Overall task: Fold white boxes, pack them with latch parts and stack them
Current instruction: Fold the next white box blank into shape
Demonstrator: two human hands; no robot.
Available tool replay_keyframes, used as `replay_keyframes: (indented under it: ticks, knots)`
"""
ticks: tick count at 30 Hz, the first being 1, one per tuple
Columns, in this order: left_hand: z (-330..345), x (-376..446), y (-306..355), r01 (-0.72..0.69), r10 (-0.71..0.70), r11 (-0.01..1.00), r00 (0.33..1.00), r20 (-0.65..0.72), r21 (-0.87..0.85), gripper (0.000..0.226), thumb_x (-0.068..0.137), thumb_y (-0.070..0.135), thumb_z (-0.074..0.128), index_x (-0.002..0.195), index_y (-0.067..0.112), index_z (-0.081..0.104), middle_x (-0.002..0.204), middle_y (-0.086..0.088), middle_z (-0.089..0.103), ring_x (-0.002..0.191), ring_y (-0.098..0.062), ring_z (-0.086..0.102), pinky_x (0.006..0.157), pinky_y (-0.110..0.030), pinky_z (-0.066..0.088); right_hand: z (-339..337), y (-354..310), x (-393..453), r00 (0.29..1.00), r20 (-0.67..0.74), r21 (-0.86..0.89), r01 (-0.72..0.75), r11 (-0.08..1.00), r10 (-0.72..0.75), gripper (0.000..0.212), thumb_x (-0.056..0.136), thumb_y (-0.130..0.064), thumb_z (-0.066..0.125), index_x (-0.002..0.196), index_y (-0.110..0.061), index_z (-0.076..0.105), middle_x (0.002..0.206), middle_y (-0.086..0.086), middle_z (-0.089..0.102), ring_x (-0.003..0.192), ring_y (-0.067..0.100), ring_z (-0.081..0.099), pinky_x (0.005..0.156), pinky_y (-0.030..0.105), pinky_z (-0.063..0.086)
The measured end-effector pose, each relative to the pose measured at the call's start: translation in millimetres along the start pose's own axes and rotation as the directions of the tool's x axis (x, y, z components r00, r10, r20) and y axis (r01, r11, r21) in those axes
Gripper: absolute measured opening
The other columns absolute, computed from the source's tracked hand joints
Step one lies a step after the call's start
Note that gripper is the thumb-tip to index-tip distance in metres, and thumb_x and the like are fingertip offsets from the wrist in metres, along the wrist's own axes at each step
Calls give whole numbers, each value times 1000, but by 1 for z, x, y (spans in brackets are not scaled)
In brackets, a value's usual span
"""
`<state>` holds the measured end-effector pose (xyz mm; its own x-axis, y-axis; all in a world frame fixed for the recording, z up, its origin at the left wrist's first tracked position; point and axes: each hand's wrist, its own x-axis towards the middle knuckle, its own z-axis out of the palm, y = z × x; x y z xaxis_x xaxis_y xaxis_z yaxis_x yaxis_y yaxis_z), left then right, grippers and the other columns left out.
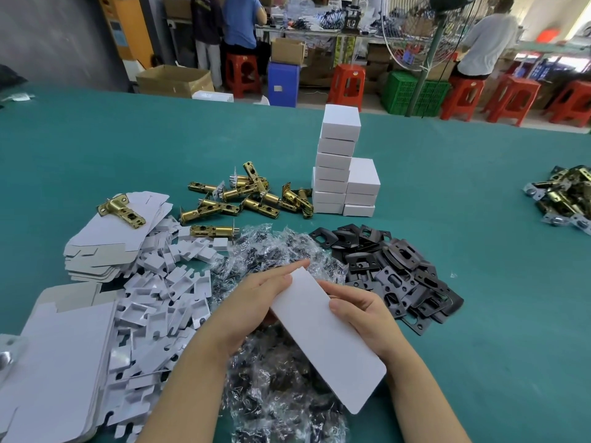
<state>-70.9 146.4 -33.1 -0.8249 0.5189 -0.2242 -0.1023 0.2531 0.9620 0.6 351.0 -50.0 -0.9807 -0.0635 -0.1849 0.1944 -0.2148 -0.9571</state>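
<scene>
Both hands hold 1 flat white box blank above a heap of clear screw bags. The left hand grasps its left edge, fingers lying along it; the right hand pinches its right edge with the thumb on top. Beyond the hands stand stacked white boxes, with brass latches to their left. Black strike plates lie just right of the right hand.

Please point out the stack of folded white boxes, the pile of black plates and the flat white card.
stack of folded white boxes [339, 161], head view, front face.
pile of black plates [399, 266], head view, middle.
flat white card [329, 340], head view, centre.
</scene>
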Motion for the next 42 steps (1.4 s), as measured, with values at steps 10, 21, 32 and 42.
replay_keyframes:
  ticks: [10, 21, 32, 42]
  knots:
    - [-5, -5, 2, 32, -8, 987, 990, 144, -159, 54, 85, 30, 39, 127, 49, 66, 123, 8, 71, 102, -20, 61, 83, -30, 50, -6, -1, -1, 998, 51, -15, -37, 999, 38, 41, 73, -36, 76, 114, -34, 79, 108, 5, 78, 80, 17, 75, 63, 27, 57]
    - [3, -6, 0, 24, -16, 996, 994, 104, -81, 43, 92, 54, 37, 129, 61, 58, 118, -7, 67, 95, -24, 56, 88, -37, 47, -8, 0, 1, 996, 45, 47, -74, 996, 72, 32, 81, -24, 73, 111, -33, 80, 103, 6, 78, 77, 18, 74, 62, 28, 58]
    - [5, -14, 3, -99, 67, 984, 976, 209, 146, 64, 83, 71, 59, 137, 78, 25, 133, 43, 48, 109, 15, 56, 95, -26, 48, -9, 1, 1, 997, 41, 22, -71, 997, 70, 32, 84, -20, 68, 110, -33, 80, 104, 8, 79, 78, 20, 75, 61, 27, 58]
    - [8, -10, 0, -117, 93, 980, 984, 152, 162, 46, 96, 65, 46, 135, 79, 27, 139, 34, 49, 111, 3, 58, 94, -33, 48, -13, 5, 4, 997, 52, 5, -66, 998, 66, 33, 83, -21, 69, 112, -32, 79, 104, 9, 78, 79, 21, 75, 62, 29, 59]
